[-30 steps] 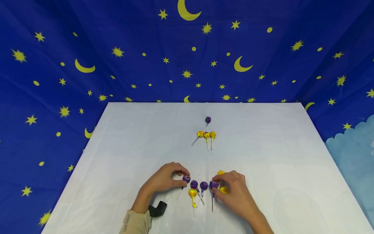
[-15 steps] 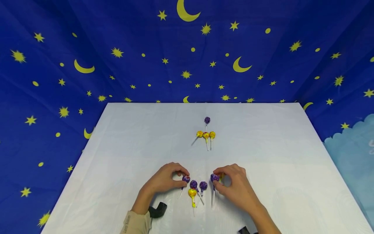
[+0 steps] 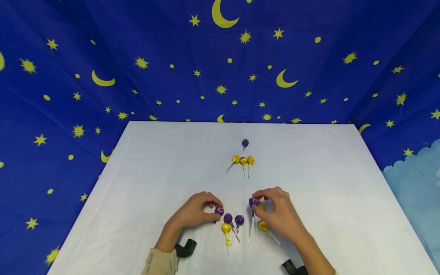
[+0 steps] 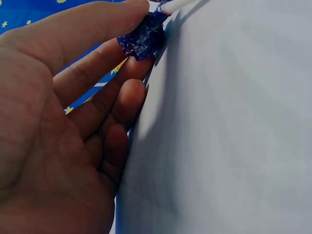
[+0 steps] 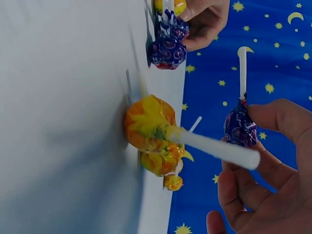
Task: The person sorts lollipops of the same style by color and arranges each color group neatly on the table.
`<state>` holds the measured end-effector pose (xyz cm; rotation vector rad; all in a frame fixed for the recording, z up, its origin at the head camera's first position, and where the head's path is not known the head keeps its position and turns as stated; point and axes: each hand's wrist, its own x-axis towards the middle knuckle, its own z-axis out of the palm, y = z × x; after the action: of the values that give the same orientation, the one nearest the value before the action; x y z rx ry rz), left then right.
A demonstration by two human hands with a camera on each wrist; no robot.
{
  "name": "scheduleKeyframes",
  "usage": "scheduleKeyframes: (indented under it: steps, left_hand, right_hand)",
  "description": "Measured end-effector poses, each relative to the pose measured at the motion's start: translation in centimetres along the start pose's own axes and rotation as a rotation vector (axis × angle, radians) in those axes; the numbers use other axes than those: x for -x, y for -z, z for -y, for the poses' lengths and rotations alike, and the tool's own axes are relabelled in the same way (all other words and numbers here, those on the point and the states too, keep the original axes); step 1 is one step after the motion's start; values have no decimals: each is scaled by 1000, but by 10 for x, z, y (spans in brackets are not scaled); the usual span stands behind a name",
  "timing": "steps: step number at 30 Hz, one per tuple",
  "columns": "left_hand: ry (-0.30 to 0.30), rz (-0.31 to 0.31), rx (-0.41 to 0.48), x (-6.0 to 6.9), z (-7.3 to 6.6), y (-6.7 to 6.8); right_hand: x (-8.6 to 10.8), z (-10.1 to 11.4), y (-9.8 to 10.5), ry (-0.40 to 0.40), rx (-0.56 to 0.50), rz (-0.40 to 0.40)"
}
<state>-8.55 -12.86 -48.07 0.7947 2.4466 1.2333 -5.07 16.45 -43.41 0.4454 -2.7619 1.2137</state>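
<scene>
My left hand (image 3: 197, 209) pinches a purple lollipop (image 3: 219, 211) by its wrapped head, low at the tabletop; the left wrist view shows thumb and fingers on the purple wrapper (image 4: 144, 38). Between thumb and fingers of my right hand (image 3: 280, 210) is another purple lollipop (image 3: 254, 202), its stick pointing up in the right wrist view, clear of the white surface. Beside that hand lie two yellow lollipops (image 3: 262, 225), one partly hidden by the fingers. Between the hands rest two purple lollipops (image 3: 239, 220) and a yellow one (image 3: 226, 228).
Farther back on the white table (image 3: 165, 160) lie a purple lollipop (image 3: 245, 143) and three yellow ones (image 3: 243, 160). Black wrist-worn pieces (image 3: 186, 248) show near both wrists. A blue curtain (image 3: 178, 46) with moons and stars stands behind the table.
My right hand has moved away from me with its purple lollipop, off the row, and a yellow lollipop beside it shows more fully. The left hand has stayed in place.
</scene>
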Motion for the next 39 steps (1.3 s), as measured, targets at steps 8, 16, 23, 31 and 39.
scheduleKeyframes:
  steps: [8,16,23,31,39]
  left_hand:
    - [-5,-2,-7,0,0,-1]
    - [-12,-11,-10,1,-2,-1]
    - [-9,-21,-26,1,-1,-3]
    - [-10,-35,-29,2,-1,-2]
    - [-24,-46,-27,2,0,-4]
  right_hand:
    - [-15,-4,5,8,-11,4]
    - [-30,-6,10,3,3,4]
    - [-41,-10,13,-26,22,21]
    - [-54,-14,16,-29,11,34]
    - [-65,-21,17,-24,5,10]
